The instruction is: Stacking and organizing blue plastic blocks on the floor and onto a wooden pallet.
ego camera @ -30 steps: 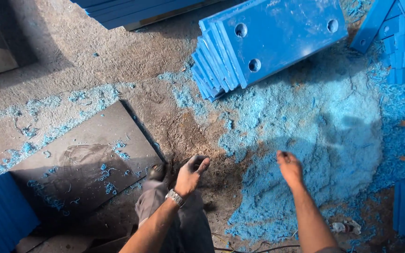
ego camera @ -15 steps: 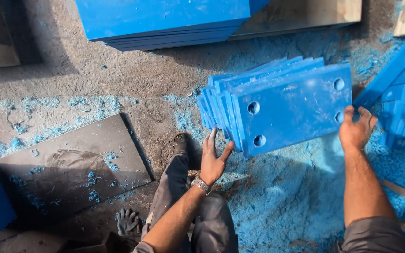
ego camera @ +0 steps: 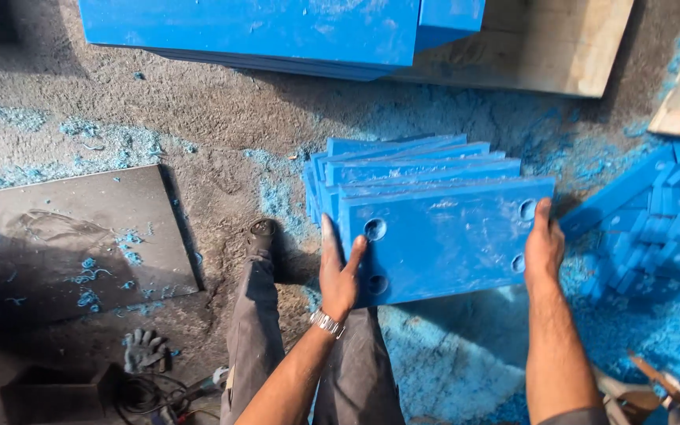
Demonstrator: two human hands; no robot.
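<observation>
Hands, left point(ego camera: 338, 271) and right point(ego camera: 543, 252), now clamped on front blue plate point(ego camera: 446, 240) of leaning stack point(ego camera: 403, 161), empty moments ago

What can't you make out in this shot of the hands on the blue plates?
Head view only:
- The rear blue plates: the front plate covers all but their top edges, so their holes and count stay unknown.
- Front plate's underside: hidden by the plate itself.
- Left hand: its grip on the plate's edge is unclear, palm faces away.
- Right hand: fingers curl out of sight behind the plate.
- Tool by the glove: too small and dark.
</observation>
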